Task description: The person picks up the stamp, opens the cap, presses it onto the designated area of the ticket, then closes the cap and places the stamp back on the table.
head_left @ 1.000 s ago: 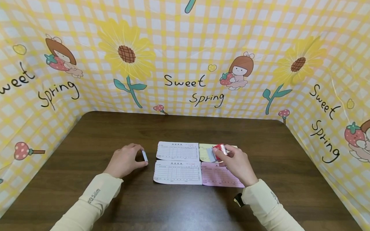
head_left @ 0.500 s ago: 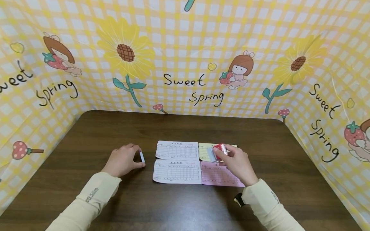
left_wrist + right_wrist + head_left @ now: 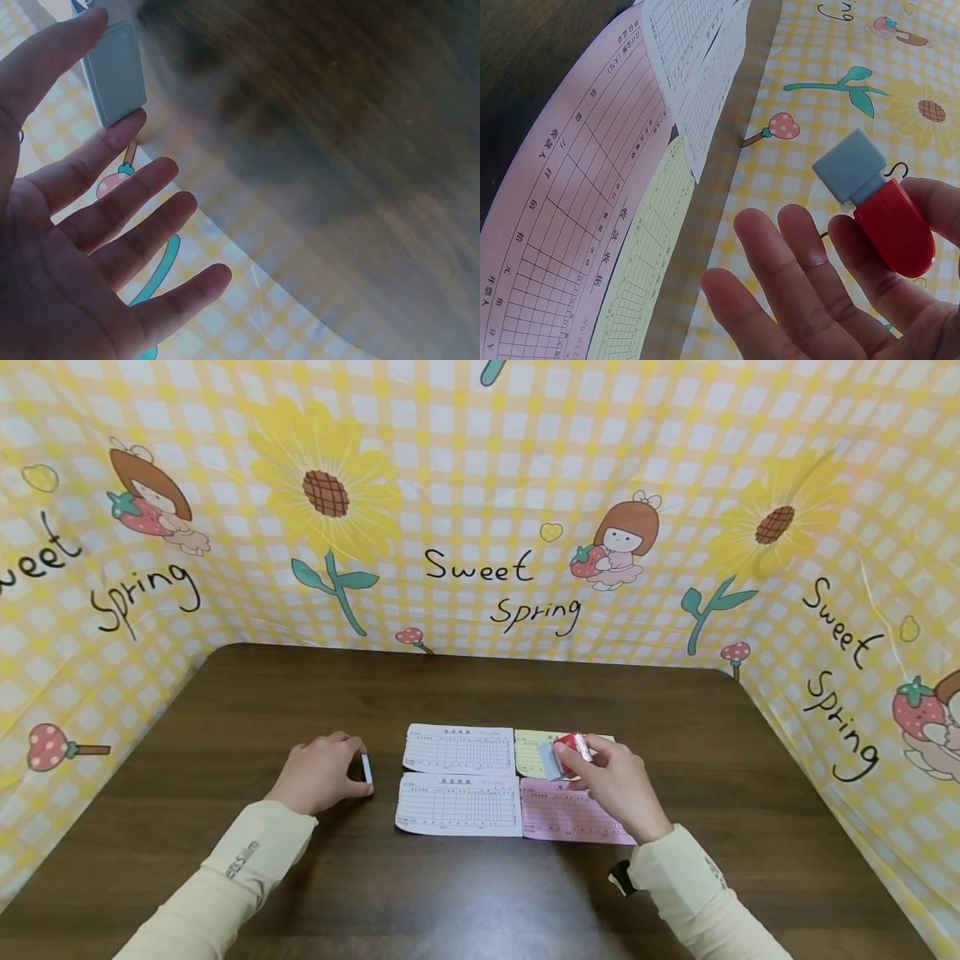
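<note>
My left hand (image 3: pixel 318 775) pinches a flat, grey-blue rectangular piece (image 3: pixel 118 73) by its ends, between thumb and index finger. The other left fingers are spread apart, as the left wrist view shows. To the right, my right hand (image 3: pixel 618 785) grips a stamp (image 3: pixel 894 225) with a red handle and a grey-blue head. It hovers above the yellow slip (image 3: pixel 529 758) and partly covers it. A pink slip (image 3: pixel 570 814) lies nearer, its right part hidden by the hand. Two white slips, one far (image 3: pixel 459 750) and one near (image 3: pixel 457 806), lie left of these.
The slips form a two-by-two block on a dark wooden table (image 3: pixel 480 902). A yellow checked cloth (image 3: pixel 465 485) with flower prints rises behind the table and along both sides. A black and yellow band (image 3: pixel 620 879) shows at the right wrist.
My left hand has drawn slightly left, away from the white slips, with the grey-blue piece still pinched. My right hand and the stamp stay almost in place.
</note>
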### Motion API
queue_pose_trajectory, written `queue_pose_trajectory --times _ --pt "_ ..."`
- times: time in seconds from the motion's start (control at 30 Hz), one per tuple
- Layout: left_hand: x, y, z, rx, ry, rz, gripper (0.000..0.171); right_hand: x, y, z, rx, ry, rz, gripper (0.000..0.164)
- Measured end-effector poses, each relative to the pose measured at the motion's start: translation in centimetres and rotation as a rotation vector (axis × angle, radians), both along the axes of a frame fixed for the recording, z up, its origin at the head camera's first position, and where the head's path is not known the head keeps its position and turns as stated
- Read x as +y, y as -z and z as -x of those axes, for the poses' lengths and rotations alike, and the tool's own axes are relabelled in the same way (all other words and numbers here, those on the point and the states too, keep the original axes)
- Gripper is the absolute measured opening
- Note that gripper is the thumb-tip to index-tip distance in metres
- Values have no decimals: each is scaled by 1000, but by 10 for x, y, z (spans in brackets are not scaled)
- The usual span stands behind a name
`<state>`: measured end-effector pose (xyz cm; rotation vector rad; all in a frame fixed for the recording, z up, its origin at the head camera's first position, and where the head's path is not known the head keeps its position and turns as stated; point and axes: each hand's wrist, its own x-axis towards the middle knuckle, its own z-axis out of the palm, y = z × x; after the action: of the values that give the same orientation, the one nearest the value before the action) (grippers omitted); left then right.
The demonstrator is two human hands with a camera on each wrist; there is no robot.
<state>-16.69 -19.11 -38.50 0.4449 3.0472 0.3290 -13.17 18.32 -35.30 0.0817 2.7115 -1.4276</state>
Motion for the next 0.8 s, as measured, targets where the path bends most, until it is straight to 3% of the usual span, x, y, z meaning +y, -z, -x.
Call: queue_pose_trajectory --times 0.8 --pt "11 -5 6 -28 41 55 38 1 5 2 -3 9 -12 41"
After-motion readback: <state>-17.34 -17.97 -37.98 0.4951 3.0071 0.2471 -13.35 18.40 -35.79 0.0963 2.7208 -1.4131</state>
